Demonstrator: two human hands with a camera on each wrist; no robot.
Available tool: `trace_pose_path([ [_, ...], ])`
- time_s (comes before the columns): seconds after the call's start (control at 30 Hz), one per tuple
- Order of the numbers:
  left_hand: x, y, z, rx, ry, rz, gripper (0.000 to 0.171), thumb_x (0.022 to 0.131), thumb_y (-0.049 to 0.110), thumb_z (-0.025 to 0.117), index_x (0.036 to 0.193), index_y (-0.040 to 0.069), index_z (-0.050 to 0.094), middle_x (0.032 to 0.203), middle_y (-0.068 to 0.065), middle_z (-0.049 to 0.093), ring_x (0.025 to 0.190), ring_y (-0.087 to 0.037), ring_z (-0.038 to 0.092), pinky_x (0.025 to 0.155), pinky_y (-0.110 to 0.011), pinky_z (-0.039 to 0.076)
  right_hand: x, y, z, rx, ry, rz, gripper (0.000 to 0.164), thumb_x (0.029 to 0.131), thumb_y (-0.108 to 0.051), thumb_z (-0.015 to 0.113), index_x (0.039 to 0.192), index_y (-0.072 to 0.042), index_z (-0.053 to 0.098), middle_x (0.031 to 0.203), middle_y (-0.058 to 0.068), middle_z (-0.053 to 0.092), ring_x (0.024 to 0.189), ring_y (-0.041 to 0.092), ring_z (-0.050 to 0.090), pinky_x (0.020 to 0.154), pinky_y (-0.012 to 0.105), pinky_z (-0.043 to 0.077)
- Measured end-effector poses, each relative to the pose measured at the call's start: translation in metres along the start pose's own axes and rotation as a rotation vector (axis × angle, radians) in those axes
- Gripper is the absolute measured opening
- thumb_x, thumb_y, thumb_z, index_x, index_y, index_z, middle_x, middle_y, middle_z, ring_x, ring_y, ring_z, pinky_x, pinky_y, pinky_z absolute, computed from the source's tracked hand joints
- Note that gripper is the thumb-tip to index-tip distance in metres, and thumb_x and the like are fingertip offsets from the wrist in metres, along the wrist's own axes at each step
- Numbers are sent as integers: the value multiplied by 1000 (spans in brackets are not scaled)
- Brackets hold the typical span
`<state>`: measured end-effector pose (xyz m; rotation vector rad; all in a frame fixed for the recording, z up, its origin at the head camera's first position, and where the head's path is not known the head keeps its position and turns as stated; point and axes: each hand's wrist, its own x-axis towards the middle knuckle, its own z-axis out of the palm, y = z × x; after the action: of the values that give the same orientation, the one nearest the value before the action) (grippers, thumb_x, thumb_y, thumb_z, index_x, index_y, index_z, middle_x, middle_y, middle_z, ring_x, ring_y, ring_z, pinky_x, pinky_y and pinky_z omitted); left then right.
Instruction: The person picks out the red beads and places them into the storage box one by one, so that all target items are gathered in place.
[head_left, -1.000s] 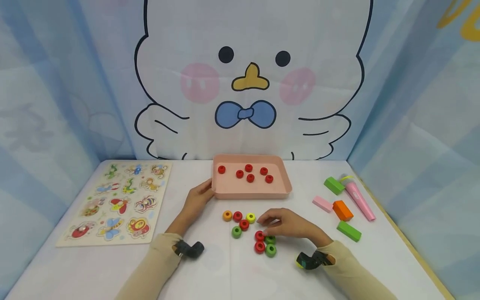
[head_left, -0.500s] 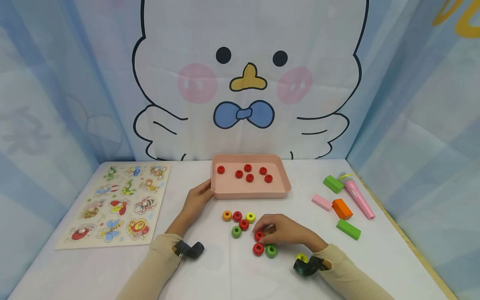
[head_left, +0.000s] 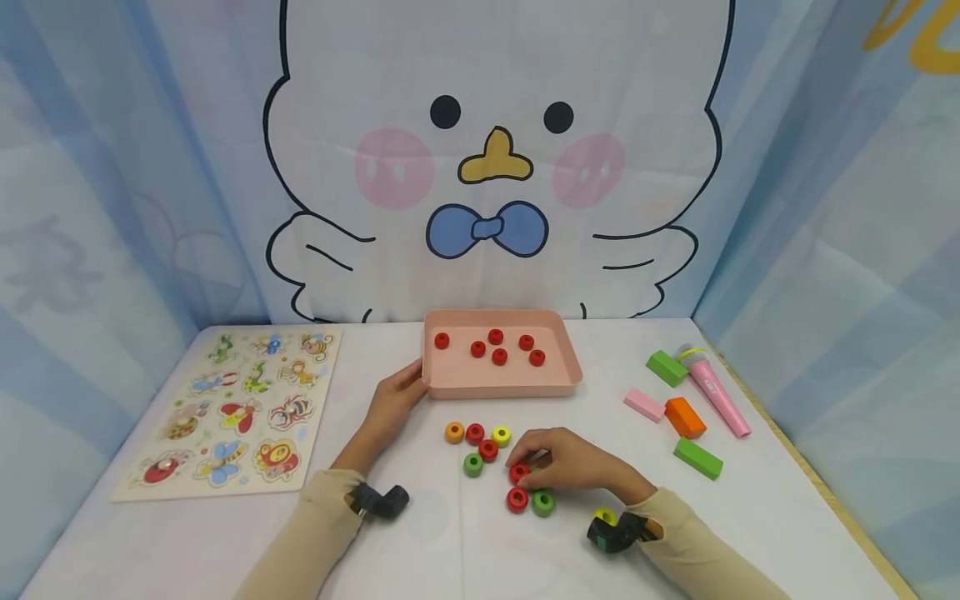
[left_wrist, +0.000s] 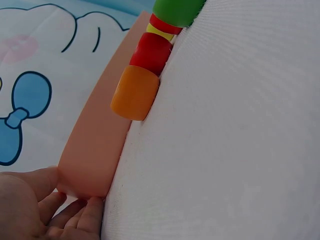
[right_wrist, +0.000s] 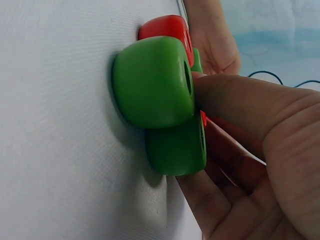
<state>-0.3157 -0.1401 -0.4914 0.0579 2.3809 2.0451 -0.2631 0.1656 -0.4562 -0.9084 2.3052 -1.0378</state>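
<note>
In the head view my left hand holds the front left corner of a pink tray, its thumb and fingers against the wall in the left wrist view. Several red beads lie spread inside it. My right hand pinches a red bead between thumb and fingers, low at the table. Beside it sit another red bead and a green bead. A second green bead, mostly hidden in the head view, shows by the fingers in the right wrist view.
Left of the right hand lie an orange bead, a yellow bead, a green bead and two red ones. Another yellow bead is near the right wrist. An insect puzzle board, several blocks and a pink toy microphone flank the area.
My right hand has come down and a little left onto the red bead, its fingers closing round it, and has since stayed there. The left hand remains at the tray's corner.
</note>
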Motion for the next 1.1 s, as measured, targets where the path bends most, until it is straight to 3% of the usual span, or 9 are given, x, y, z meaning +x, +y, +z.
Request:
trace_pose_path([
  [0.47,-1,1,2,-24,11,6,51,99,23,60,147,10,47,148,-8,47,140,-22,35,111,-38,36,3,-8,-14,-8,4,15,22,88,-14,76,109,-15,72,106,-8,64,97,12,63,88,25,54],
  [0.77,-2,2,1,1,9,0,52,99,25,59,148,12,46,148,-6,47,140,-22,35,112,-39,34,15,-13,-52,-48,113,29,27,88,-10,74,115,-5,71,107,-1,67,100,19,64,88,31,55],
  [1.1,-2,2,0,-14,3,6,52,99,25,59,148,12,46,148,-6,47,140,-20,35,111,-37,35,51,1,-102,-151,229,186,30,88,-11,74,117,-6,71,111,2,67,107,25,58,95,40,51],
])
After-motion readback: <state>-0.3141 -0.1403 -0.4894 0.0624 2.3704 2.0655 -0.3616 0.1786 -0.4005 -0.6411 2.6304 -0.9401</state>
